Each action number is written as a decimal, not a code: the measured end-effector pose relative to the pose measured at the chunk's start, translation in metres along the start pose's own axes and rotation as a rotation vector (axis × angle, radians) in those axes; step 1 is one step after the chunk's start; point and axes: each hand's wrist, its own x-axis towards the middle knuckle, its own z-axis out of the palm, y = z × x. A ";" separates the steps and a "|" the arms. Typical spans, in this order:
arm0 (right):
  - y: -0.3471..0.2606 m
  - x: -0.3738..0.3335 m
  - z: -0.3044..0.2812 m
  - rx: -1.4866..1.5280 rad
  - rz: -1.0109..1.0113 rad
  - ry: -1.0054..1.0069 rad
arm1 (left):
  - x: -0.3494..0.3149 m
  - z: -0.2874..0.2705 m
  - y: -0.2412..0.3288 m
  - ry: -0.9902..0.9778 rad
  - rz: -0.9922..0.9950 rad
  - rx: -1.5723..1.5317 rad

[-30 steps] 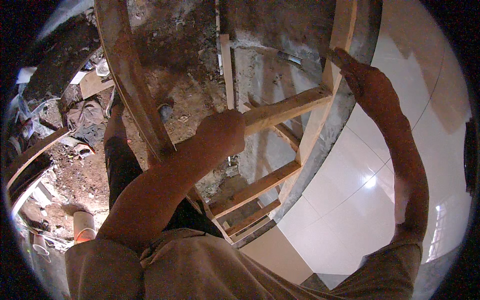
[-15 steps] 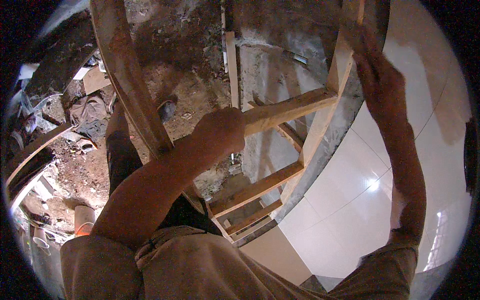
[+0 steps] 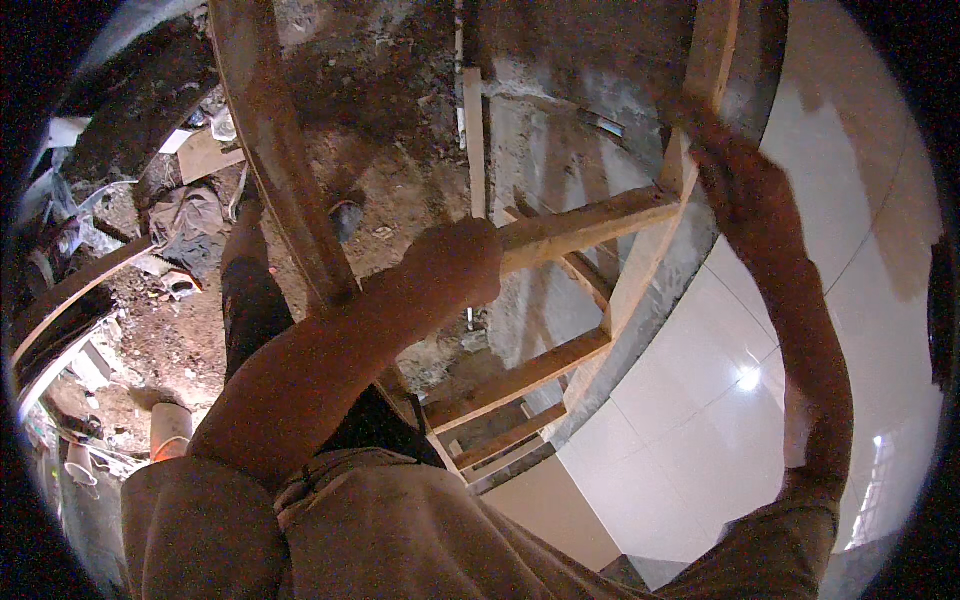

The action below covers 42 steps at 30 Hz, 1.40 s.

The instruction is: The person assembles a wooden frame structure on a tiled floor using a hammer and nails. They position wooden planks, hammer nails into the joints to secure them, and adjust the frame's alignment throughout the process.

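Observation:
I look straight down a wooden ladder (image 3: 540,375) that leans against a tiled wall. My left hand (image 3: 455,262) is closed around a pale wooden rung (image 3: 590,228) near its left end. My right hand (image 3: 735,170) is raised and blurred, against the ladder's right rail (image 3: 690,150) high up; its grip cannot be made out. The left rail (image 3: 285,170) runs from the top of the view down past my left forearm. Lower rungs show beneath, and my leg in dark trousers (image 3: 250,305) stands lower left.
A glossy white tiled wall (image 3: 740,400) fills the right side. Far below lies a dirt floor (image 3: 380,190) with rubble, rags (image 3: 190,225), scraps of board and a pale pipe end (image 3: 170,430). A curved plank (image 3: 70,295) crosses the left edge.
My right hand has gone up along the right rail. The left hand has kept its grip on the same rung, and the view has shifted slightly upward.

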 end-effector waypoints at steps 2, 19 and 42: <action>0.019 -0.022 0.024 -0.261 0.097 -0.462 | 0.003 -0.001 0.002 -0.013 0.035 0.025; 0.020 -0.024 0.015 -0.344 0.273 -0.711 | 0.011 0.004 -0.004 -0.031 0.065 0.050; -0.014 -0.059 0.023 0.179 0.193 0.237 | 0.010 0.005 0.003 -0.050 -0.048 0.112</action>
